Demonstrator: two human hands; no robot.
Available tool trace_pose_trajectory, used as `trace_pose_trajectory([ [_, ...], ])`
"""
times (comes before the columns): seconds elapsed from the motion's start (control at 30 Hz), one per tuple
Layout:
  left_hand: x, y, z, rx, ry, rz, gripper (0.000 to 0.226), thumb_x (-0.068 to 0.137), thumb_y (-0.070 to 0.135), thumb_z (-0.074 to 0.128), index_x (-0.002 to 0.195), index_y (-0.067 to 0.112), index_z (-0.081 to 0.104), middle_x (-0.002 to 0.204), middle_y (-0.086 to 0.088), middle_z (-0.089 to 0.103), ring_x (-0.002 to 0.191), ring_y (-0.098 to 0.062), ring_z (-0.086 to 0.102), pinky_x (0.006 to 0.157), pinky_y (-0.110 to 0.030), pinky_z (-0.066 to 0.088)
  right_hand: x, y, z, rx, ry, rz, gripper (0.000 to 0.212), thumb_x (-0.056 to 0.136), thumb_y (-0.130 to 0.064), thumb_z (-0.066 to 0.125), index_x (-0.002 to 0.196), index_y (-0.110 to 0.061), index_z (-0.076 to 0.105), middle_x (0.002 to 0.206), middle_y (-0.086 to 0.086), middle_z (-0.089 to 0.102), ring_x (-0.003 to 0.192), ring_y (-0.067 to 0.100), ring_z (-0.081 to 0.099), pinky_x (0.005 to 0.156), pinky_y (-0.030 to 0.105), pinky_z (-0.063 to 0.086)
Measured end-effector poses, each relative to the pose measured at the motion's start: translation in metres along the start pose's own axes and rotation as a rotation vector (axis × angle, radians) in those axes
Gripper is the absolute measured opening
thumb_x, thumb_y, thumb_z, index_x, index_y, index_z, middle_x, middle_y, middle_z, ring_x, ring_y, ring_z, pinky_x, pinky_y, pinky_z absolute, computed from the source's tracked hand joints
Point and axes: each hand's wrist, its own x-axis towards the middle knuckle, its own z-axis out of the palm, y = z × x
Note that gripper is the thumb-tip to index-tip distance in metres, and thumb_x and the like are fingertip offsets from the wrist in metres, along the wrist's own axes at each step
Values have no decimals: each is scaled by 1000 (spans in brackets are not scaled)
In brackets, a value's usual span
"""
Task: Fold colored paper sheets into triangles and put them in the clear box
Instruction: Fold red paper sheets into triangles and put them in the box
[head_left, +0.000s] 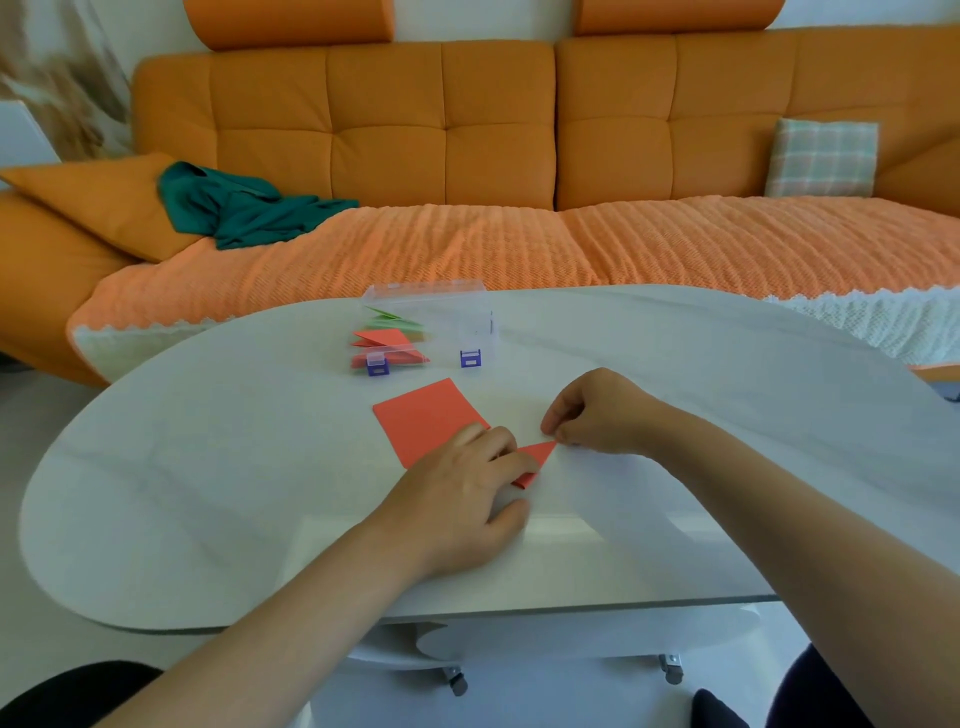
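1. Big orange sofa (441, 130) filled the back of the room, w/ a green cloth (244, 213) dumped on its seat. Not part of the job.
2. White oval table (208, 493) in front of it, and all the action was on that.
3. Clear box (467, 317) sat at the table's far side, lid up, well apart from the hands. Folded triangles (387, 338), red and green, were already piled in its left part.
4. Red sheet (426, 415) lay flat between box and hands, unfolded, so prob. next in line.
5. L hand (462, 493) lay palm down w/ fingers fairly straight, pressing on the work and gripping nothing. It hid where the sheet met the piece, so I couldn't tell if they overlapped.
6. R hand (597, 410) had fingers curled in, pinching the pointed tip of the piece.
7. Red fold (537, 454), smallest thing there, poked out from under the L fingers as a triangle, flat on the table.
8. My read: creasing step, approx. mid-task. Next move called for lining the tip up true, running the crease down hard, then carrying the triangle across to the box.
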Motion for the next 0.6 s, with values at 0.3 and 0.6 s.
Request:
trace_pose_trajectory([
  [0.3, 5, 6, 3, 33, -18, -38, 45, 93, 52, 41, 134, 35, 51, 111, 12, 45, 103, -11, 36, 86, -27, 40, -4, 2, 8, -31, -4, -30, 20, 76, -35, 84, 88, -28, 69, 82, -11, 60, 71, 4, 55, 63, 17, 42],
  [0.6, -12, 4, 1, -120, -12, -55, 35, 94, 45, 51, 127, 36, 56, 121, 17, 43, 117, -2, 34, 95, -23, 38, -3, -2, 5, -45, -25, -16, 20, 76, -37, 85, 87, -29, 70, 82, -10, 61, 73, 6, 56, 64, 17, 43],
])
